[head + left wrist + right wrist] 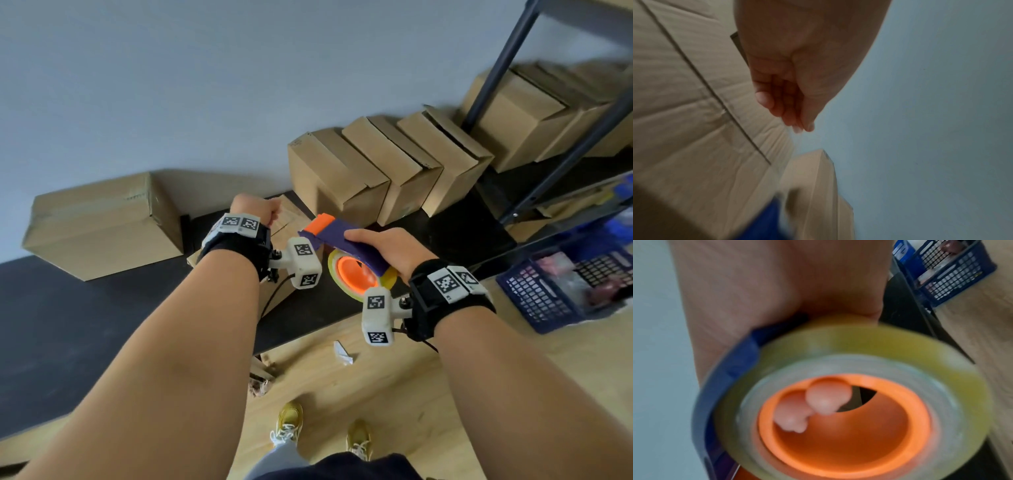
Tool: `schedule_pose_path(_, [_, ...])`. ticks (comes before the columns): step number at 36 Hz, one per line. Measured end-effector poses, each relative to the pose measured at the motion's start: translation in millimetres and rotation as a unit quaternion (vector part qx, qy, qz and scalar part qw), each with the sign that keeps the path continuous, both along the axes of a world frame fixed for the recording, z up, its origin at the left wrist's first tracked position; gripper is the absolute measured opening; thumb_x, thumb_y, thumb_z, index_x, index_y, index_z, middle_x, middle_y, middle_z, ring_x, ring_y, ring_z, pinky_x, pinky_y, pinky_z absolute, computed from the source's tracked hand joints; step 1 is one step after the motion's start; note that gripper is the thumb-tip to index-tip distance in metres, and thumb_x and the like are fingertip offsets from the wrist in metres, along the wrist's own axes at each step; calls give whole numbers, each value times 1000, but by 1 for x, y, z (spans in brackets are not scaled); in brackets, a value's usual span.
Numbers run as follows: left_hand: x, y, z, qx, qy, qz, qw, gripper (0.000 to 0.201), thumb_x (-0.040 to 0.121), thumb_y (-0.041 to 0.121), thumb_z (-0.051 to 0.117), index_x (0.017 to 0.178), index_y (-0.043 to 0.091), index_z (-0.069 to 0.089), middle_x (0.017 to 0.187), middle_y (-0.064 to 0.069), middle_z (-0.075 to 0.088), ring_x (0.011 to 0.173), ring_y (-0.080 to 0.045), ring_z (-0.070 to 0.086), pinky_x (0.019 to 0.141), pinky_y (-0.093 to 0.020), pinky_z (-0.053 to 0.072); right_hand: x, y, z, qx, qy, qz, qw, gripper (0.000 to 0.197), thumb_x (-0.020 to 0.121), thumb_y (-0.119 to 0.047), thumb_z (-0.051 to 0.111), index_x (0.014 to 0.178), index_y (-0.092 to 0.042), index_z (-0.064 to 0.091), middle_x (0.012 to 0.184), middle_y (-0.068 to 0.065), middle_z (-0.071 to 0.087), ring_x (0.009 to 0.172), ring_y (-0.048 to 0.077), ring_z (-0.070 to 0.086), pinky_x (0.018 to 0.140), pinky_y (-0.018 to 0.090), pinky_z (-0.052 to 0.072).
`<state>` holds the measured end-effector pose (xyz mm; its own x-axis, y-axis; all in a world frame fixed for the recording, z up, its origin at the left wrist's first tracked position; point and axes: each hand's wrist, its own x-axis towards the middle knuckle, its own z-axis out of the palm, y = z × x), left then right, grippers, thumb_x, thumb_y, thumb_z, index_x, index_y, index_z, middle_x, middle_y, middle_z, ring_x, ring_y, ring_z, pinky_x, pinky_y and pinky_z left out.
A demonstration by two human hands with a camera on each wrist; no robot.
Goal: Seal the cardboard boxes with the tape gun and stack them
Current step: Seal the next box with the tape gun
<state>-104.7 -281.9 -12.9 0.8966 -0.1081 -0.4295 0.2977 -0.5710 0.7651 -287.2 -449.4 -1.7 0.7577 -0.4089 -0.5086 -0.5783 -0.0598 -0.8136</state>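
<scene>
Tape gun (346,250) gripped by right hand (387,250); left hand (255,209) curled empty above box (684,97).

Arms: bare to past the elbows.
Left wrist band (236,248): black strap with white blocks printed with black square codes, one at 3 o'clock.
Right wrist band (445,301): matching, block at 9 o'clock, thin black cable.
Shoes (289,423): yellow, white laces.

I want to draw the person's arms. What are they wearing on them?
Bare forearms, no sleeves. Each wrist has a black strap: left wrist strap, right wrist strap. White blocks printed with black-and-white square codes sit on top, and a white camera box with the same codes sticks out beside each strap. Thin black cables hang down.
</scene>
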Motion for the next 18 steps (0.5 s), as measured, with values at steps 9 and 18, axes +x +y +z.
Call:
schedule_pose_path(9, [2,-9,13,67,-42,-147,986,25,91,26,63,77,6,65,78,-8,64,73,-19,56,88,-33,52,-12,-6,-4,-52,19,0,998,56,79,-61,72,80,-5,67,64,6,67,47,12,61,41,16,43])
schedule_pose_path(18, [12,-25,12,149,-141,-142,968,27,93,25,59,97,0,69,92,-15,67,95,-30,64,83,-36,52,-6,-4,-7,-43,-12,-30,999,42,83,-51,73,77,-10,68,65,2,68,56,11,62,58,20,44])
